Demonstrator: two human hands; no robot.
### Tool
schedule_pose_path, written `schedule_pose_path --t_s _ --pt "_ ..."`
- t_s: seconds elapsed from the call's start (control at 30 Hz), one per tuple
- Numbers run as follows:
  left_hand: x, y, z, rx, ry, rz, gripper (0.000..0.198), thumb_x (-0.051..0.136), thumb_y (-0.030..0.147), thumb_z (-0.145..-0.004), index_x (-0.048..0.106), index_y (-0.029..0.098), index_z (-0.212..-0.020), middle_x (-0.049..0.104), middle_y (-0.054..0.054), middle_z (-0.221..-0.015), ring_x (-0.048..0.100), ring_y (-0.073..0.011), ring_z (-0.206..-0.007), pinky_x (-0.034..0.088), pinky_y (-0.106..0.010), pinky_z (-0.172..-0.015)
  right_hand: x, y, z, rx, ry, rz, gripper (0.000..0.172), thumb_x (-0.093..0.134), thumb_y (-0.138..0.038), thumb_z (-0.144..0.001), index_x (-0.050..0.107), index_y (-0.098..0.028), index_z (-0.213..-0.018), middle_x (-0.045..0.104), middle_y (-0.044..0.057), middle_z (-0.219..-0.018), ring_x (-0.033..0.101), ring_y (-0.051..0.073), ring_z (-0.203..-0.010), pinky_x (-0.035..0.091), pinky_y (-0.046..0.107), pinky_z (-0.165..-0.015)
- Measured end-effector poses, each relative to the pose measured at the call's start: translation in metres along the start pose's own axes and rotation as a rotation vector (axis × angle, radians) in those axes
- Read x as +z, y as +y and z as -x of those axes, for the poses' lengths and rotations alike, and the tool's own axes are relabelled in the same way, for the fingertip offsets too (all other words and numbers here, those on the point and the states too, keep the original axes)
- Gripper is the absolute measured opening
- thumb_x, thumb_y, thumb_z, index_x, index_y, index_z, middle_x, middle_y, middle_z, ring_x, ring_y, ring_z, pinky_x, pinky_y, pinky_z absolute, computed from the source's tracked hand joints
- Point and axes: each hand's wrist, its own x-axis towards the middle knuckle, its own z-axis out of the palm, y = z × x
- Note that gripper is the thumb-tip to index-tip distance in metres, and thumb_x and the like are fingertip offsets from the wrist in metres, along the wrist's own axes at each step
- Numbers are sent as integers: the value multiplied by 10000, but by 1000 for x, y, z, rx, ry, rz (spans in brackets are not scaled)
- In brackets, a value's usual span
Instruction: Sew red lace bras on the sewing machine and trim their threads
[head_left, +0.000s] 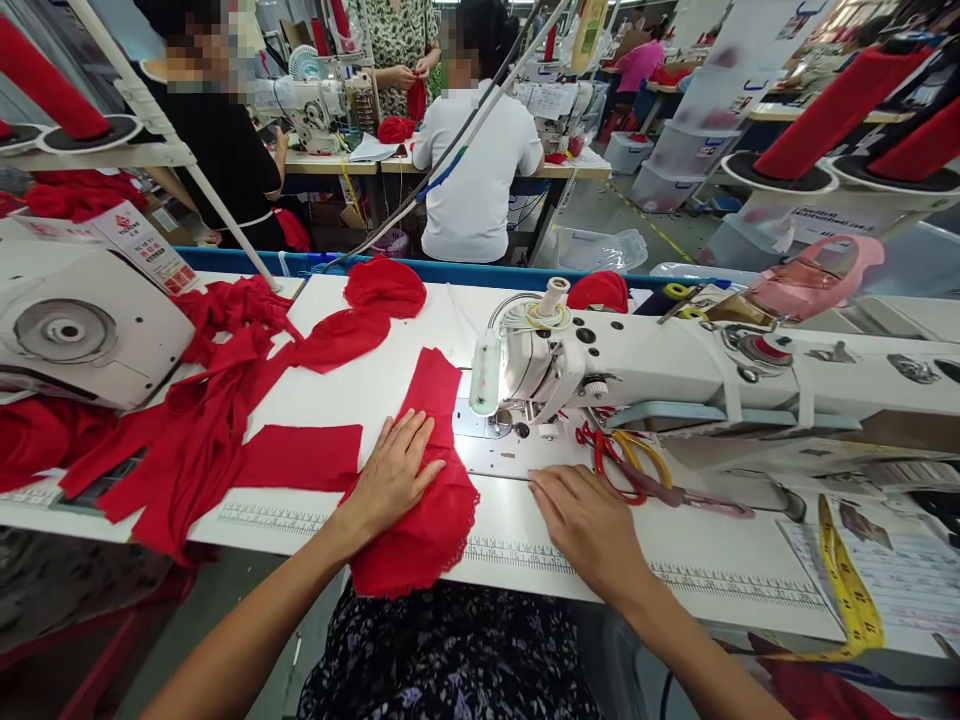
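One red fabric piece (446, 515), lower centre of frame, lies flat on the white surface (720, 555), its bottom edge scalloped and hanging over the front. Left hand (397, 465) is palm down on it, fingers extended, pressing, not pinching. Right hand (581, 515), right of centre, is empty, fingers loosely bent, fingertips down near the metal needle plate (487, 455).

Progress: looks like a between-seams moment. Piece sits left of the needle, not under the foot. It's cut to shape; which seams are done, can't tell. Unjoined red strips (202, 440) heap up at left, one strip end right by the left hand, so plenty seems left.

Around it: white sewing machine (645, 355) reaching in from the right; red- and yellow-handled scissors (664, 490) under its arm; yellow tape measure (847, 590) lower right; second machine (90, 325) at left edge. Red thread cones (840, 115) upper right. Top centre, co-worker in white shirt (476, 170), seated, back turned.
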Motion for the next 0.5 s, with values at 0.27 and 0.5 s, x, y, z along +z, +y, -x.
schedule_pose_path --t_s 0.27,0.5 --pt "-40 -10 -1 -428 38 -12 300 457 316 -983 565 163 -1218 658 -112 -1054 693 -229 -837 560 -345 -670 12 -35 -42 -2 -164 -155 261 414 -216 -1015 665 -204 -943 644 25 -779 583 151 -717 340 285 -604" --pt "-36 -15 8 -438 81 108 272 473 295 -955 580 188 -1181 660 -105 -1056 683 -224 -879 557 -343 -731 58 -66 -131 -14 -341 -125 258 404 -218 -991 605 -198 -1152 612 96 -1171 573 153 -730 285 278 -528"
